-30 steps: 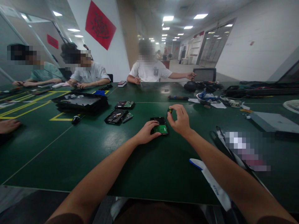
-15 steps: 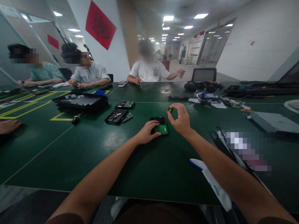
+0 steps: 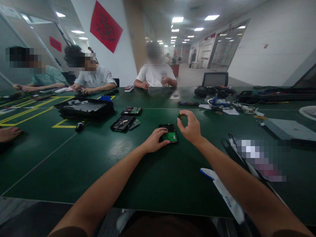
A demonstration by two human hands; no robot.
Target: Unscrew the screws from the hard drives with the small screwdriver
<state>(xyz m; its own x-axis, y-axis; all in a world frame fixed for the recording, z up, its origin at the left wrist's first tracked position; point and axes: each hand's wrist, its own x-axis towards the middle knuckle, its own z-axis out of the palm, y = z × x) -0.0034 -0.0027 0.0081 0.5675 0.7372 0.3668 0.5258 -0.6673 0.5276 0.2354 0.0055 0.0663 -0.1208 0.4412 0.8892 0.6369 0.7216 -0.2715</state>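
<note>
Left hand (image 3: 153, 141) holds the left side of the hard drive (image 3: 170, 127), flat on the counter (image 3: 138, 174). Drive likely dense, stiff; green board (image 3: 171, 136) looks fragile, so grip outer edges. Right hand (image 3: 191, 128), just beside, pinches a small black-and-yellow tool (image 3: 181, 116), probably light.

1. The left hand (image 3: 155, 141) covered the left part of the green-boarded device (image 3: 170, 136).
2. Fingers of the right hand (image 3: 189, 126) partly hid the yellow-and-black tool (image 3: 181, 116); its tip was too small to make out.
3. Pixelation masked a patch (image 3: 259, 158) at right.
4. The white round object (image 3: 308, 112) ran past the right edge.
5. Print on the white wrapper (image 3: 228, 199) was unreadable.
</note>
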